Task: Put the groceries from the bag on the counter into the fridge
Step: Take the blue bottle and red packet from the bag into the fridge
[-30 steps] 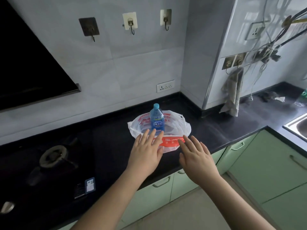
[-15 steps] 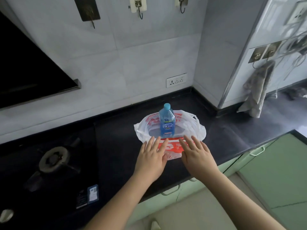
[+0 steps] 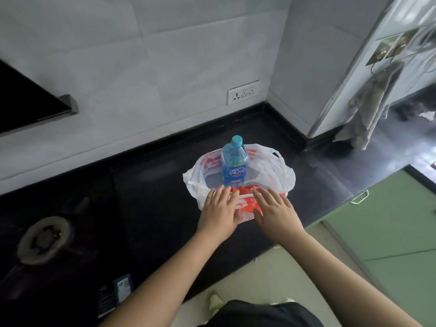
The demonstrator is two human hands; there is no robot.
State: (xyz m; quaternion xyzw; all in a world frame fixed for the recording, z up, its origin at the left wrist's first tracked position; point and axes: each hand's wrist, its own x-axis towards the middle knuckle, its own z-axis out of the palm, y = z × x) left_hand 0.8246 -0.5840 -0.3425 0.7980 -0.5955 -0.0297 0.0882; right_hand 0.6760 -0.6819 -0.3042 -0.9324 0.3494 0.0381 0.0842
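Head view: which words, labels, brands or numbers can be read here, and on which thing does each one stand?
Nothing can be read for certain.
Blue bottle: white characters on the blue label, too blurred to read.
Plastic bag: red and white printing, partly under the left hand and right hand, not legible.
Small card near the stove: print too small to read.
Wall socket: no text visible.

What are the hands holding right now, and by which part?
Nothing is held. The left hand and right hand lie open and flat over the near edge of the bag; the bottle stands untouched.
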